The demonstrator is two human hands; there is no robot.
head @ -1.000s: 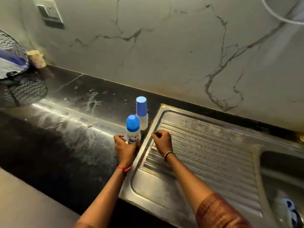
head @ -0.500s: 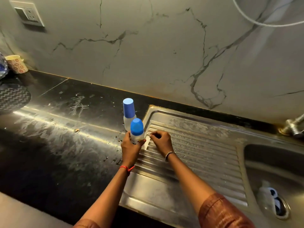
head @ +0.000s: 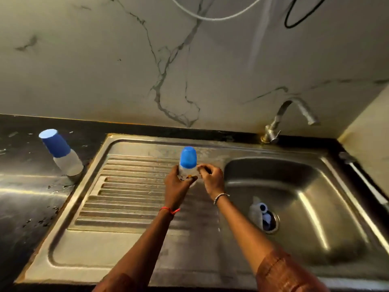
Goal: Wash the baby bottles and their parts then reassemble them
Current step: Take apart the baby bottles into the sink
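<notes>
My left hand (head: 177,183) grips a small baby bottle with a light blue cap (head: 188,160), held upright over the right end of the steel draining board (head: 130,192). My right hand (head: 211,178) is beside it, fingers curled, fingertips touching the bottle's right side. A second baby bottle with a darker blue cap (head: 60,153) stands on the black counter (head: 27,199) at the sink's left edge. A whitish bottle part (head: 257,209) lies in the basin by the drain.
The sink basin (head: 311,207) opens to the right, its drain (head: 271,222) near the middle. A metal tap (head: 294,114) rises from the back edge. White and black cables (head: 210,16) hang across the marble wall.
My left hand has lifted the light-capped bottle off the counter and carried it right across the draining board toward the basin. My right hand moved along with it. The other bottle stayed put.
</notes>
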